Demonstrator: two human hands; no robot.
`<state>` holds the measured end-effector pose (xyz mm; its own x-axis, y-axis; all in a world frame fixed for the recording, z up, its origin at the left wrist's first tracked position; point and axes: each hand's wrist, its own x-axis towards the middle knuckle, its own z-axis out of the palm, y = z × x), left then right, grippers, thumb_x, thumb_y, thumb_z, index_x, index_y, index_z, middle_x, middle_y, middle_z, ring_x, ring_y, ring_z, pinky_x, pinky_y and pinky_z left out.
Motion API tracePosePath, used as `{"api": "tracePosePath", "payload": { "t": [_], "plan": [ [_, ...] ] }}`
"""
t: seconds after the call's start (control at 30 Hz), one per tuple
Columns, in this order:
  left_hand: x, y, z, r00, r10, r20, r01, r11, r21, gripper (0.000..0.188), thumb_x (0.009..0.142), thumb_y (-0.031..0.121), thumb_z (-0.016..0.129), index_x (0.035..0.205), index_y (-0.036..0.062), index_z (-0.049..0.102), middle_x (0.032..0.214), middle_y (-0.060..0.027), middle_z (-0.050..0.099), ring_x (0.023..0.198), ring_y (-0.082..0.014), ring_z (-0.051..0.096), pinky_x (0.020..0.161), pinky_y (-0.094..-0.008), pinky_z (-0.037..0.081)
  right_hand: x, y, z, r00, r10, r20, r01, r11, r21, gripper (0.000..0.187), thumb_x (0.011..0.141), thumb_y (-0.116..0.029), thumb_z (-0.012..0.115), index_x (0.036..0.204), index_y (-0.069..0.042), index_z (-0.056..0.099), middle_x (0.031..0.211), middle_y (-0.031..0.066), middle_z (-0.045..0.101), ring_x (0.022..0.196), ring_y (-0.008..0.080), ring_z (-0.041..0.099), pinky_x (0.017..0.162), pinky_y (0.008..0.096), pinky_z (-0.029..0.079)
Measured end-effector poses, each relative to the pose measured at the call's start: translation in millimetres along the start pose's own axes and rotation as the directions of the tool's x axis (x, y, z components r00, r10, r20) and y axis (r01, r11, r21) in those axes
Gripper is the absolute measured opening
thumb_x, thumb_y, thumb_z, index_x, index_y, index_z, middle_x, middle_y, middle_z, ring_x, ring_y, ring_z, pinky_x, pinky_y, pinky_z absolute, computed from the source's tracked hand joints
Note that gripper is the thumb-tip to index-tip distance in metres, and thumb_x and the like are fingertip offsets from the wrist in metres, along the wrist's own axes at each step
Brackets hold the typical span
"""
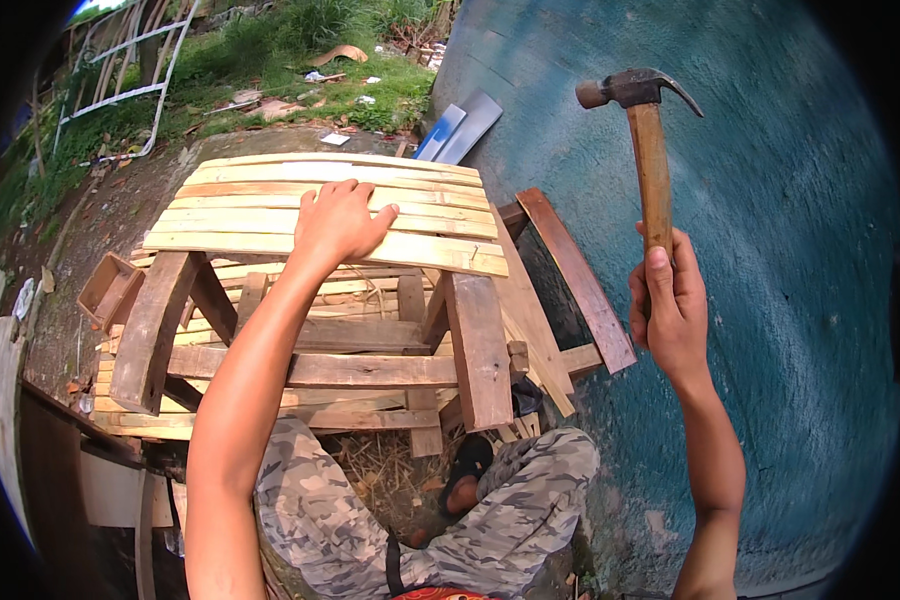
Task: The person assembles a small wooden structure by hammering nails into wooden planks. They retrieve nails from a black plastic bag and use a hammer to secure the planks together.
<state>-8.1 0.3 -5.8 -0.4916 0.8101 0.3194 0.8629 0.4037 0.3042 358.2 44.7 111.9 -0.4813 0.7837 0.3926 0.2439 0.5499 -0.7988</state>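
Observation:
My right hand (678, 310) grips the lower handle of a claw hammer (652, 170), held upright in the air on the right. Its dark metal head is at the top, claw pointing right. Flat on the pale slatted top (232, 216) of a small wooden bench rests my left hand (342, 225), fingers apart, holding nothing. The slats run side by side over thick, weathered legs (478, 350) joined by a crossbar (370, 371). Near the right end of the closest slat, a thin nail (475, 252) seems to stick up.
A teal wall (790, 300) rises close on the right, with a reddish-brown board (577, 280) beside it. More pale slats (150, 425) lie beneath the bench. A small wooden box (111, 290) stands at left. Blue and grey sheets (460, 127) lean against the wall.

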Motion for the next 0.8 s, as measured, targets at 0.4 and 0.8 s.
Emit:
{"api": "tracePosePath", "payload": {
  "t": [0.4,0.8],
  "plan": [
    [-0.7,3.3,-4.5,0.999,0.007,0.04,-0.007,1.0,0.002,0.069,0.097,0.058,0.05,0.139,0.0047,0.061,0.146,-0.0169,0.057,0.139,-0.033,0.048,0.117,-0.0527,0.032,-3.6,1.5,-6.1,0.942,0.15,0.3,0.023,0.863,-0.505,0.034,0.108,-0.031,0.051,0.121,-0.001,0.055,0.083,0.0281,0.065,0.079,0.0477,0.066,0.07,0.0531,0.048],
    [-0.8,1.7,-3.4,1.0,0.014,0.028,-0.014,1.0,0.003,0.067,0.097,0.057,0.05,0.139,0.0048,0.061,0.144,-0.0167,0.058,0.137,-0.0335,0.05,0.115,-0.0537,0.033,7.7,-2.9,4.8,0.993,-0.115,0.028,0.116,0.992,-0.052,0.036,0.111,-0.035,0.049,0.119,-0.002,0.058,0.071,0.0002,0.052,0.06,0.0054,0.051,0.055,0.0291,0.042]
  ]
}}
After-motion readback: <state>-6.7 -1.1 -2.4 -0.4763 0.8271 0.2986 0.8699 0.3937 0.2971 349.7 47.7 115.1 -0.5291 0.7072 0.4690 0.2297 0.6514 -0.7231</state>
